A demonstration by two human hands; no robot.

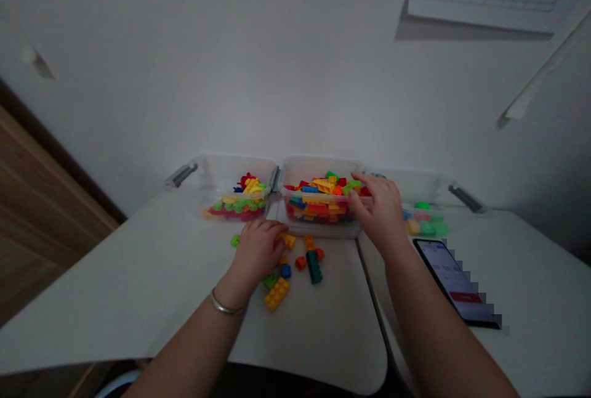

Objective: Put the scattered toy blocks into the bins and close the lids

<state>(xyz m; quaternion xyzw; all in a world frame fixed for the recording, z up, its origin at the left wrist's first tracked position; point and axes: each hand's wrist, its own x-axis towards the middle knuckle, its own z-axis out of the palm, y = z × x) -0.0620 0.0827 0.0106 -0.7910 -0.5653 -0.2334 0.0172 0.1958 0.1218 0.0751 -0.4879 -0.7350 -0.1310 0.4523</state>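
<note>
My left hand lies palm down over loose toy building bricks on the table, its fingers stretched forward and thumb apart. A yellow brick shows by its fingertips; what lies under the palm is hidden. Nearby are a larger yellow brick, a blue brick, a green brick and a dark green brick. My right hand is at the right rim of the middle clear box, thumb and forefinger spread. Mixed bricks fill this box; a lime green brick sits near those fingers.
Left of the middle box stands a clear box of coloured pieces. Another clear box with pale and green pieces is behind my right wrist. A phone lies on the right. The wall rises behind the boxes.
</note>
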